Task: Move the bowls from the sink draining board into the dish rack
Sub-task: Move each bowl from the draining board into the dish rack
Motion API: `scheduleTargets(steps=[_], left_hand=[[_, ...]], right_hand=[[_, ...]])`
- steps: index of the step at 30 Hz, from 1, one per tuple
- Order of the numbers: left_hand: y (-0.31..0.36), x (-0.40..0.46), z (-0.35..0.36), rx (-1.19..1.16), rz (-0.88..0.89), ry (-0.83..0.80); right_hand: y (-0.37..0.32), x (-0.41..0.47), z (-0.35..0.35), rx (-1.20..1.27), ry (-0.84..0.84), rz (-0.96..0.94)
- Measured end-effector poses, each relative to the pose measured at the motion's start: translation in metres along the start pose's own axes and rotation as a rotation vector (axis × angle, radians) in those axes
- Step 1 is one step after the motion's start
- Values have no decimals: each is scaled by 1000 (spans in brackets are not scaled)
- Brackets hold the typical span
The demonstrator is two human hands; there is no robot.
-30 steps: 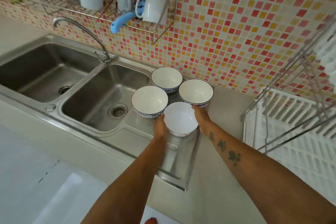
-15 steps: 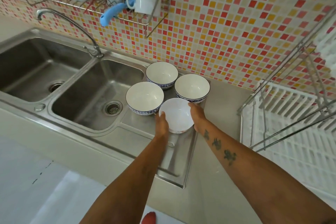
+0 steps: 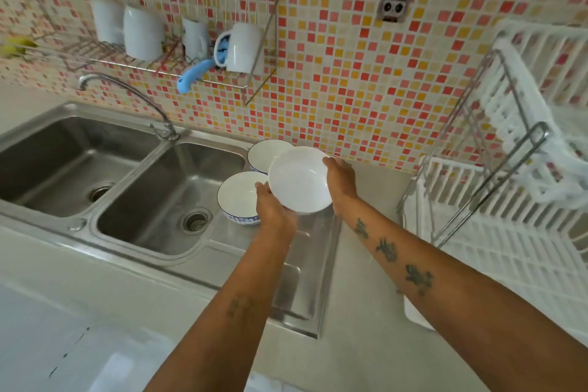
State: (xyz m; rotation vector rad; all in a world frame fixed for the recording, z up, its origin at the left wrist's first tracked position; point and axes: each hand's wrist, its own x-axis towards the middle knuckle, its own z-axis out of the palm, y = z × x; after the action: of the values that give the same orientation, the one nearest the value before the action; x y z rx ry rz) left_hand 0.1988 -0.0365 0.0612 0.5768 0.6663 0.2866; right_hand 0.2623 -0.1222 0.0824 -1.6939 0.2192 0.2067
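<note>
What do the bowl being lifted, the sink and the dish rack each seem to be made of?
Bowl: probably glazed ceramic, plain glossy white; glass or melamine is possible. Sink: stainless steel, with a brushed grey sheen and soft reflections. Dish rack: white slatted trays, apparently plastic, on a shiny metal rod frame.

1. Two bowls (image 3: 238, 197) stand on the draining board (image 3: 299, 283), right of the sink (image 3: 165, 197).
2. The dish rack (image 3: 509, 251) stands farther right on the desk (image 3: 350, 356).
3. A held bowl (image 3: 299, 181) hangs above the board.
</note>
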Motion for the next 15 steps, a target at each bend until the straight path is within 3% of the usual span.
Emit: scheduleTargets(steps=[6, 11, 15], left_hand=[[63, -68, 72, -80, 16, -271], [84, -123, 129, 77, 33, -597], [67, -168, 171, 226, -72, -807]], right_hand=[[-101, -43, -36, 136, -10, -309], [-165, -90, -93, 192, 44, -518], [-186, -117, -157, 198, 184, -651]])
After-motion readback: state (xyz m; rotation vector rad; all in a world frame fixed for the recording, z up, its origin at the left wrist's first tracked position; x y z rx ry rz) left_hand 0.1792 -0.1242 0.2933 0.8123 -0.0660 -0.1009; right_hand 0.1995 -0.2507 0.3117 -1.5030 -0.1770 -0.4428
